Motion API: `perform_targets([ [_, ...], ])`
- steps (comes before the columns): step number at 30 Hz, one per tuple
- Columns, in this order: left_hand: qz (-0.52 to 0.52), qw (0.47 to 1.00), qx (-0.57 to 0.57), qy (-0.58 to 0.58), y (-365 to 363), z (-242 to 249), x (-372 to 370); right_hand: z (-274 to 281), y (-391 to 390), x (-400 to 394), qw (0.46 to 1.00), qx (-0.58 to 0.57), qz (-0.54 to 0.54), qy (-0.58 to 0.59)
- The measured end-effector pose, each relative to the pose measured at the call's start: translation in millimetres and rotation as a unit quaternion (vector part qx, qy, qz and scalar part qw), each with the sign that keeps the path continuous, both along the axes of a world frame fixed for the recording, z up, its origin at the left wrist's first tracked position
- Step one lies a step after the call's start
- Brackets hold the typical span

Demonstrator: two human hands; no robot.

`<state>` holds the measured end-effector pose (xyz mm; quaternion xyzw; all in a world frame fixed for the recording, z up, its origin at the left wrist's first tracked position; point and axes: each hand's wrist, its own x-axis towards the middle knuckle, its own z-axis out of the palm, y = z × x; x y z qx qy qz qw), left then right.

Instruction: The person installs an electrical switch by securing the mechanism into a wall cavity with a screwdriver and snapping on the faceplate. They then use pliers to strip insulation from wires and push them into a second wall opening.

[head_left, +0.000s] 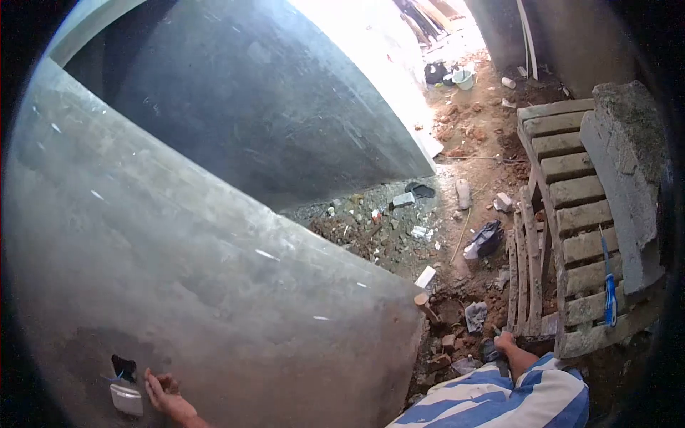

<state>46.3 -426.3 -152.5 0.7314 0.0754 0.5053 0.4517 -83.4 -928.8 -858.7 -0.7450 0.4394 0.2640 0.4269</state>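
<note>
The person's left hand [165, 394] lies against the grey plastered wall [214, 271] near the bottom edge of the view, fingers loosely spread and gripping nothing. Just beside it, a dark hole [123, 367] is cut into the plaster, with a small white box [127, 399] set at the wall right below; what sits inside the hole is too dark to tell (a hint of blue shows at its lower rim). The right hand is out of view. A bare foot [505, 342] and a blue-and-white striped trouser leg [499, 399] show at the lower right.

Far up the passage stands a pale bucket [464, 78]; its contents cannot be made out against the glare, which washes out the whole opening behind it. On the rubble-strewn dirt floor [471, 143] lie a plastic bottle [463, 192], a dark bag [485, 239] and scraps of debris. A wooden pallet [571, 214] leans at the right, with a concrete block [628, 171] on it and a blue-handled tool [610, 289] resting on its slats. The lens rim cuts off the corners.
</note>
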Motion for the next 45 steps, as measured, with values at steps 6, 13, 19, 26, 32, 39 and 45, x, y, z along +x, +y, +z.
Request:
perform_targets([
  [6,-0.118,0.981,-0.111,-0.103,-18.2,18.8,-3.3,26.6,-7.5,18.3,0.997,0.037,0.048,0.057],
  [13,-0.178,0.969,-0.169,-0.022,-0.2,26.2,-11.1,13.8,-11.1,16.3,0.994,0.066,-0.046,0.076],
  [19,-0.078,0.993,-0.085,-0.022,-35.6,17.2,-8.5,-44.7,-9.7,0.5,0.992,0.085,-0.064,0.063],
  [26,-0.036,0.996,0.028,-0.071,27.9,-21.2,8.4,-235.9,-22.8,-56.5,0.982,-0.011,-0.116,-0.15],
  [32,-0.036,0.966,0.208,0.15,5.2,-13.0,-13.8,-136.6,-64.6,-43.6,0.998,-0.037,0.051,-0.015],
  [39,0.038,0.977,0.2,-0.063,21.4,-19.3,-60.8,-97.5,-46.2,-61.3,0.987,-0.089,0.134,0.013],
  [45,0.103,0.944,0.292,-0.111,-1.0,59.2,-71.0,-85.8,-19.4,-88.1,0.843,-0.152,0.516,-0.007],
])
